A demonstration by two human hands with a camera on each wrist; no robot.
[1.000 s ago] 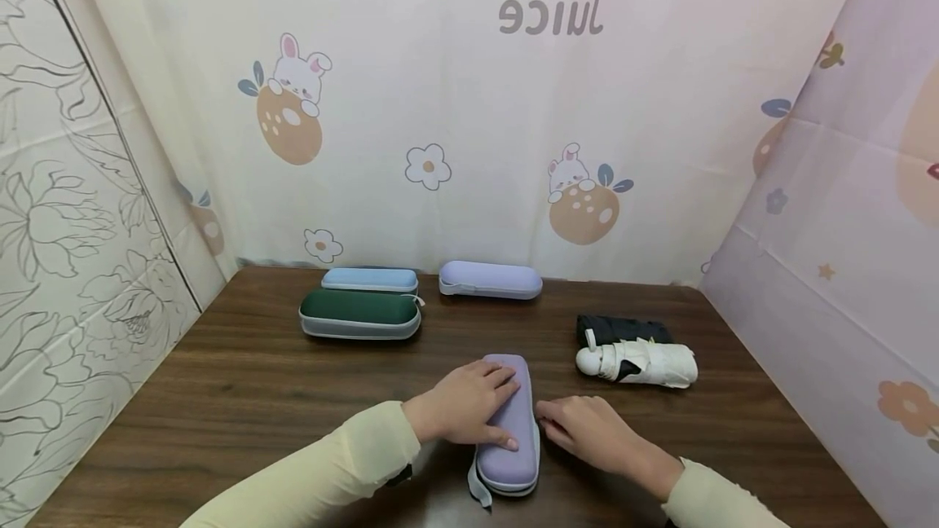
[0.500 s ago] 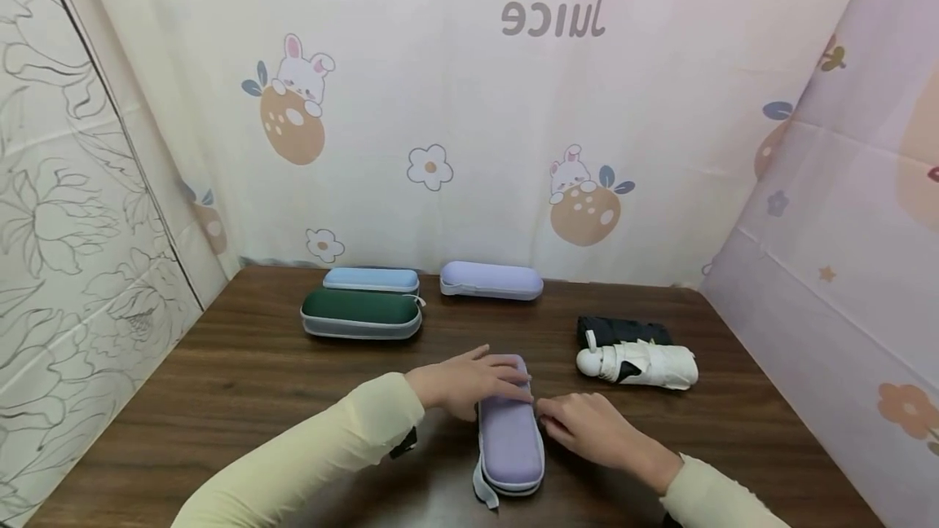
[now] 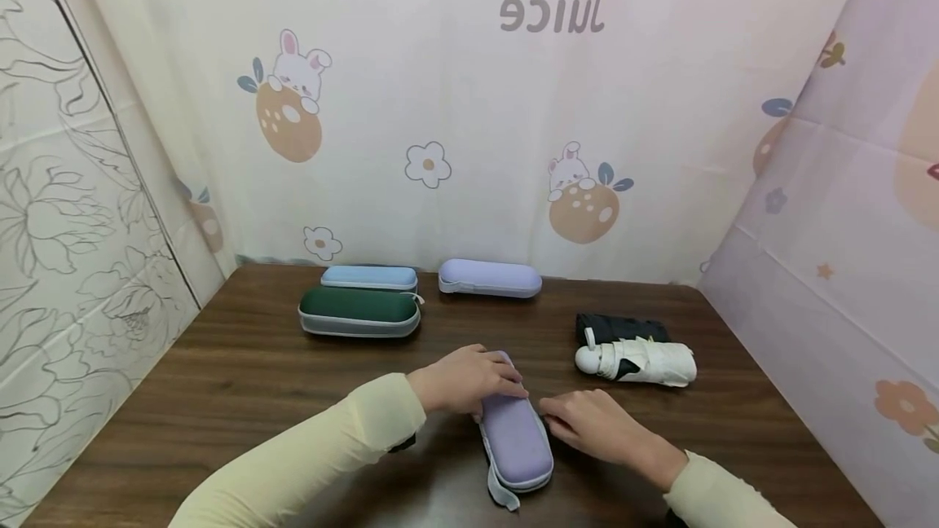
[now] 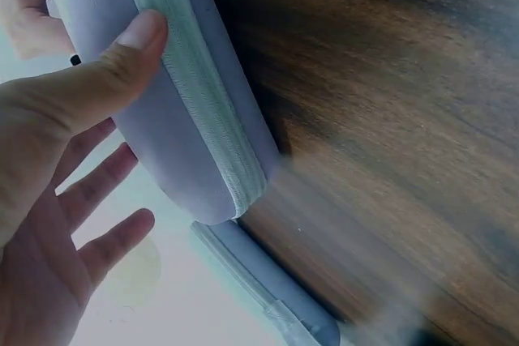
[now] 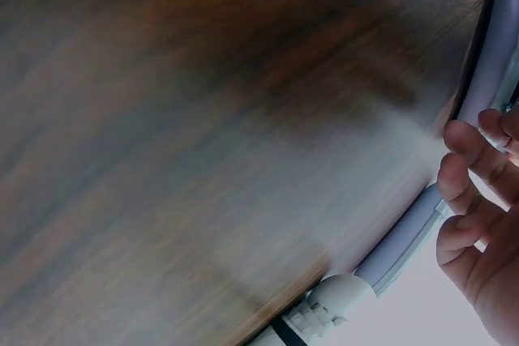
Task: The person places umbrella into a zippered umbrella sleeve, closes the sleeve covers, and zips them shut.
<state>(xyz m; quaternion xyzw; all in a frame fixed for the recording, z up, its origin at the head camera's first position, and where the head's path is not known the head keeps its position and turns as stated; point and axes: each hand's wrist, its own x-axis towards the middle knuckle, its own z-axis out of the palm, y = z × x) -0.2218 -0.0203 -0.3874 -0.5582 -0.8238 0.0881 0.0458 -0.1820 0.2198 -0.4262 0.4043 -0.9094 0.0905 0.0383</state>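
Observation:
A lilac zip case (image 3: 516, 438) lies slantwise on the table in front of me, its pale strap (image 3: 502, 491) hanging at the near-left corner. My left hand (image 3: 469, 381) grips its far part, fingers over the top. In the left wrist view that hand's thumb (image 4: 142, 34) presses the pale zip band (image 4: 190, 79), with the other fingers spread behind. At the case's right side is my right hand (image 3: 594, 422), fingers curled. In the right wrist view its fingertips (image 5: 491, 123) pinch a small zipper pull (image 5: 508, 107) at the case's edge, mostly hidden by the fingers.
Farther back stand a green case (image 3: 359, 306), a light blue case (image 3: 369, 276) behind it, and another lilac case (image 3: 490, 278). To the right lie a white folded umbrella (image 3: 649, 363) and a black one (image 3: 623, 327). A printed curtain (image 3: 469, 104) closes off the table's back.
My left hand has shifted from lying flat along the case to gripping its far part. The case's near end has swung to the right. My right hand has stayed almost in place.

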